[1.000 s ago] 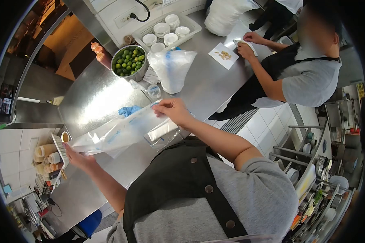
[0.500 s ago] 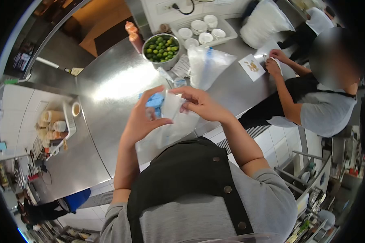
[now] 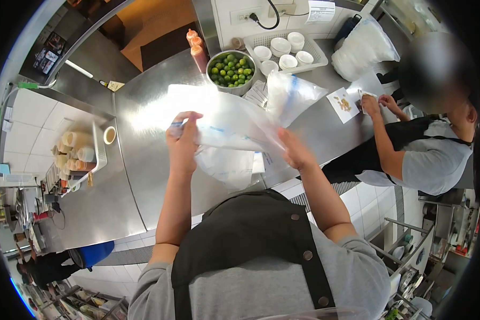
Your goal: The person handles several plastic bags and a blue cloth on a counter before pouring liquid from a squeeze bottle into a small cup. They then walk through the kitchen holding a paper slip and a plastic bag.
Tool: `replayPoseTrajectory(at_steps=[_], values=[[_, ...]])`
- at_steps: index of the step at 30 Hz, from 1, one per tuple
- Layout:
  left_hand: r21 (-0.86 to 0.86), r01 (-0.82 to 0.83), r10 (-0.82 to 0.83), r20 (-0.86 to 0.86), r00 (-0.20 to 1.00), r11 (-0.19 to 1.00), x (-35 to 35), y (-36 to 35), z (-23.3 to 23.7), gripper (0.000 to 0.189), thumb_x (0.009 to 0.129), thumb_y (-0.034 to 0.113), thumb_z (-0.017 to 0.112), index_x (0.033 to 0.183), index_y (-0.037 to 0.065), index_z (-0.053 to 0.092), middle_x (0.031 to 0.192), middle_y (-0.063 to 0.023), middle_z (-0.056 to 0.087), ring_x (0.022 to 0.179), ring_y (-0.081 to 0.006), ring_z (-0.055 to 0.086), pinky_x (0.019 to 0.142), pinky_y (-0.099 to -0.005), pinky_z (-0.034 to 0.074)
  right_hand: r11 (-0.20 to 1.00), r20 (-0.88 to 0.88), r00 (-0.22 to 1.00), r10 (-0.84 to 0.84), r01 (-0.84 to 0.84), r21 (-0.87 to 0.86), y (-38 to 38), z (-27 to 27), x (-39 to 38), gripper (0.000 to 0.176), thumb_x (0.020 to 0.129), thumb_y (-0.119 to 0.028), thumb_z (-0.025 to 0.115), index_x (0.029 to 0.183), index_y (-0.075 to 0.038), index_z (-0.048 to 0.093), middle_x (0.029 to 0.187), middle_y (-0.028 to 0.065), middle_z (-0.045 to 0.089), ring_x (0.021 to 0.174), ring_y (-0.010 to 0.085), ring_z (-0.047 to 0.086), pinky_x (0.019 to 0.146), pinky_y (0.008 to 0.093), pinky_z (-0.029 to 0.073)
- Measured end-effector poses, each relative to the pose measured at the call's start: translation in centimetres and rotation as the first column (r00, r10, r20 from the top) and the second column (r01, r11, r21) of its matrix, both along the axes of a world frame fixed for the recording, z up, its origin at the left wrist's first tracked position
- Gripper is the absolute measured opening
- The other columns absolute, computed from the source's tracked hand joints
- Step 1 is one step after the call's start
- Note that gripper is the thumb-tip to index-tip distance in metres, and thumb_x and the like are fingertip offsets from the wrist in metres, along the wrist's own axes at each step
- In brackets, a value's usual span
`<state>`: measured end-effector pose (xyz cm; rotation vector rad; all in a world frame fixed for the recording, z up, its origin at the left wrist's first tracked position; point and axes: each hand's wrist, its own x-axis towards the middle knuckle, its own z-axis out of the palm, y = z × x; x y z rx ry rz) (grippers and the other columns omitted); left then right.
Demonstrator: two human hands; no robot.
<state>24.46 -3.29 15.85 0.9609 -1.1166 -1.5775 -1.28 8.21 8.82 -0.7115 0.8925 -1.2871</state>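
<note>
A clear plastic bag [image 3: 234, 124] with blue print is spread between my hands above the steel counter. My left hand [image 3: 182, 143] is closed on the bag's left end, its fingers bent over the film. At the bag's right edge is my right hand [image 3: 298, 152], slightly blurred, with its fingers at the film. Beneath, more clear plastic bags [image 3: 226, 169] lie on the counter near its front edge, partly covered by the raised one.
Beyond my hands stand a metal bowl of green limes [image 3: 230, 70], sauce bottles [image 3: 199, 57], a white basket [image 3: 319, 60] of small bowls and a filled plastic bag [image 3: 293, 98]. A co-worker [image 3: 405, 144] at right handles something by a white sheet [image 3: 343, 105].
The plastic was bunched close between my hands; now it is spread out wide. My right hand has moved right and down, away from the left. The view has shifted slightly.
</note>
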Motion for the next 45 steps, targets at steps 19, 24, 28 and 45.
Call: replayPoseTrajectory(at_steps=[19,24,28,45], values=[[-0.654,0.023,0.615,0.722,0.318,0.756,6.1,-0.5,-10.7,0.051,0.083,0.023,0.083,0.122,-0.003,0.064,0.101,-0.0226,0.07,0.097,-0.0363,0.069,0.088,-0.0399,0.051,0.977,-0.433,0.889,-0.146,0.2,0.08,-2.1,-3.4,4.7,0.013,0.086,-0.013,0.078,0.086,-0.002,0.072,0.083,0.0024,0.072,0.078,0.0084,0.064,0.073,0.0255,0.051],[-0.088,0.28,-0.141,0.699,0.701,0.956,1.5,4.2,-6.0,0.028,0.083,0.019,0.082,0.09,-0.005,0.071,0.083,-0.0127,0.071,0.086,-0.0212,0.068,0.08,-0.0322,0.05,0.993,-0.361,0.932,0.03,0.012,0.114,-0.9,-4.9,7.7,0.014,0.084,-0.011,0.08,0.084,-0.002,0.07,0.079,0.0025,0.07,0.073,0.0081,0.062,0.068,0.0263,0.051],[0.06,0.229,-0.227,0.499,0.836,0.972,0.2,5.1,-7.3,0.02,0.085,0.015,0.08,0.08,-0.002,0.07,0.076,-0.0027,0.068,0.075,-0.009,0.059,0.068,-0.0259,0.045,0.989,-0.362,0.924,0.123,-0.082,0.125,-0.7,-3.4,8.6,0.015,0.084,-0.012,0.081,0.084,-0.002,0.07,0.077,0.003,0.07,0.072,0.0074,0.061,0.065,0.027,0.048],[-0.23,0.185,-0.057,0.472,0.88,0.955,-1.3,5.1,-4.0,0.017,0.097,0.011,0.066,0.088,-0.004,0.067,0.081,-0.0045,0.069,0.072,-0.0068,0.057,0.063,-0.0252,0.044,0.932,-0.765,0.616,-0.188,-0.133,-0.336,-0.5,3.3,7.3,0.03,0.085,-0.01,0.076,0.11,-0.005,0.06,0.096,0.0122,0.066,0.093,0.0297,0.064,0.083,0.0398,0.051]])
